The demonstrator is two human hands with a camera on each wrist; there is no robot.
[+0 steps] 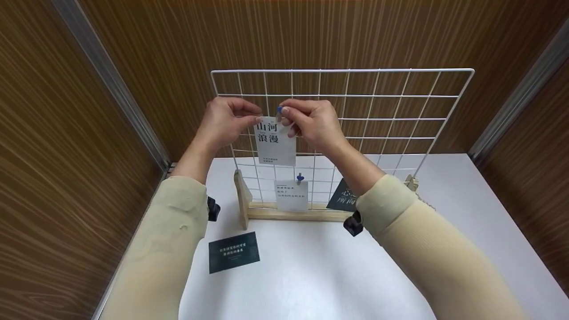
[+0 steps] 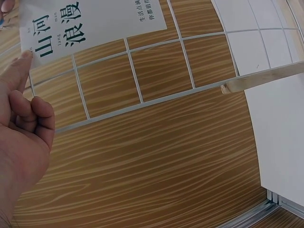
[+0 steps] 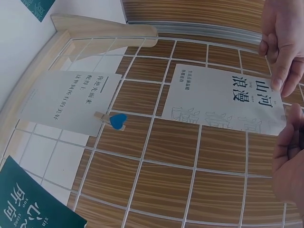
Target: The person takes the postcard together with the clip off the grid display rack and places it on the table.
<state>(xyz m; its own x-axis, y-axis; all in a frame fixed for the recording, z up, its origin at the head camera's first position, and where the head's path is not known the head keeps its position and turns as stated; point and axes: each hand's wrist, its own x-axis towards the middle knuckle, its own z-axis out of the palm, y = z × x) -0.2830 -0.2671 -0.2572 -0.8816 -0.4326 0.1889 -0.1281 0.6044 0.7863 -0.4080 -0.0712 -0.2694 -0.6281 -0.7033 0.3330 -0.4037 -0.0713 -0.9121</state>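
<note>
Left hand (image 1: 224, 120): pinching white rectangular paper card (image 1: 276, 149) by corner
Card: before white metal-wire grid (image 1: 342, 70), upper left
Right hand (image 1: 316, 123): pinching blue-trimmed wooden clip (image 1: 279, 111), card's top edge
Drop risk: clip possibly missing wire

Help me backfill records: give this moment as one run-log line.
left hand: pinches upper white rectangular paper card | right hand: pinches blue-topped wooden clip at card's top | behind: white wire grid

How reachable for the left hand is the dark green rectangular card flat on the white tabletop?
Probably yes: nothing covers the green card, though the left hand currently pinches the white printed card.
</note>
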